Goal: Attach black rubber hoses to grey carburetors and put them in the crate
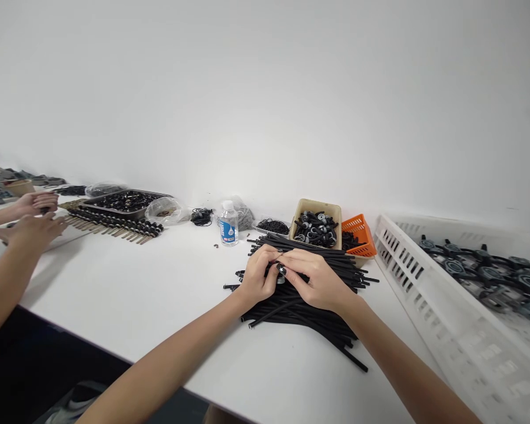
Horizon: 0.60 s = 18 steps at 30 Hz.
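My left hand (261, 274) and my right hand (314, 278) meet over a pile of black tubes (300, 312) on the white table. The fingers of both are closed and pinch together on a small black and grey part (281, 274). Most of that part is hidden by my fingers, so its exact kind does not show. Behind my hands, a cream bin (301, 213) holds black and grey fittings (317, 228). Beside it, an orange basket (365, 234) contains small black pieces.
A white slatted crate (406, 268) with grey and black assemblies (490, 271) stands right. A clear bottle (228, 225) and black rings (272, 226) are near the wall. At left, a co-worker's hands (37, 218) work beside a dark tray (159, 195) and a row of sticks (115, 228).
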### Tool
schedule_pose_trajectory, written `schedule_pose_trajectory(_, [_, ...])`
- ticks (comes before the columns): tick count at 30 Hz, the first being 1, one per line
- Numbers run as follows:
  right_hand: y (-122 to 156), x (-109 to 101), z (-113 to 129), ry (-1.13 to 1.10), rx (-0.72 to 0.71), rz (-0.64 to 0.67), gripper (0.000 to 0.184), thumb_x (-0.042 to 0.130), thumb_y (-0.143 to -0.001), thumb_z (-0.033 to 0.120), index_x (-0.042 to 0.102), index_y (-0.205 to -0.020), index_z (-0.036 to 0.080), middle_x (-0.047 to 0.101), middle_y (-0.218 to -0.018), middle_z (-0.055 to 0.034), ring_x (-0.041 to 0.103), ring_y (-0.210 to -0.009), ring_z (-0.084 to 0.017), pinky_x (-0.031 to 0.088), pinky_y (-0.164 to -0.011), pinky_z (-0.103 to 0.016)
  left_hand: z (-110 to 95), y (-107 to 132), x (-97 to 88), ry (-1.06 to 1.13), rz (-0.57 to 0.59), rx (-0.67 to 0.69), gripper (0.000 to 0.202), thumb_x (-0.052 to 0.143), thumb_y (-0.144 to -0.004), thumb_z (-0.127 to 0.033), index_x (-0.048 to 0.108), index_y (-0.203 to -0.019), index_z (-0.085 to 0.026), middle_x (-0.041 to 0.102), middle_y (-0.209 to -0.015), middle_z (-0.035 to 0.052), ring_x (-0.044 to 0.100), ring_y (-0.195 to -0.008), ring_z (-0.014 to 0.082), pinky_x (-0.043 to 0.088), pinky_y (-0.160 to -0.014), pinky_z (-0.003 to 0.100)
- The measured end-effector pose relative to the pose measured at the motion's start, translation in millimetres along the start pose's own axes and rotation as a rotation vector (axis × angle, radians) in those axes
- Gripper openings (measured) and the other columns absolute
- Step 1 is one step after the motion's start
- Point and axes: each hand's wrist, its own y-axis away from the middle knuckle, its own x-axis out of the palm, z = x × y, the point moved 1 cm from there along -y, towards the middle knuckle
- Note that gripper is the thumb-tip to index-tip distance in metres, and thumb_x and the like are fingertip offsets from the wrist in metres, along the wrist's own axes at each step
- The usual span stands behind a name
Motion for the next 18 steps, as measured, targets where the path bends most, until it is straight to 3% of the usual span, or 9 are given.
schedule_pose_trajectory(4, [-0.4, 0.7, -1.1, 0.004, -0.014, -0.028, 0.027, 0.048, -0.095, 0.012, 0.068, -0.11, 0.018, 0.072, -0.106, -0.01, 0.065, -0.096, -0.021, 0.056, -0.085, -0.036, -1.4, 0.0, -0.3, -0.02, 0.003, -0.006, 0.014, 0.044, -0.096, -0.021, 0.055, -0.104, -0.019, 0.058, -0.086, 0.0061, 0.057, -0.077, 0.0177, 0.048, -0.064, 0.03])
schedule_pose_trajectory(13, [-2.4, 0.7, 1.8, 0.006, -0.001, -0.029, 0.027, 0.046, -0.096, 0.014, 0.07, -0.106, 0.018, 0.072, -0.092, -0.0081, 0.063, -0.084, -0.019, 0.055, -0.078, -0.035, -0.9, 1.5, 1.5, -0.006, -0.001, -0.01, 0.014, 0.043, -0.097, -0.023, 0.055, -0.103, -0.019, 0.058, -0.085, 0.006, 0.057, -0.076, 0.0175, 0.047, -0.064, 0.03])
schedule_pose_trajectory(18, [-1.7, -2.7, -1.3, -0.052, 0.063, 0.018, 0.029, 0.047, -0.096, 0.014, 0.067, -0.117, 0.019, 0.071, -0.109, -0.0092, 0.065, -0.1, -0.02, 0.055, -0.088, -0.036, 0.6, -3.0, -0.5, 0.062, 0.0, -0.052, 0.015, 0.044, -0.098, -0.026, 0.056, -0.101, -0.019, 0.057, -0.082, 0.0043, 0.056, -0.075, 0.0162, 0.047, -0.066, 0.029])
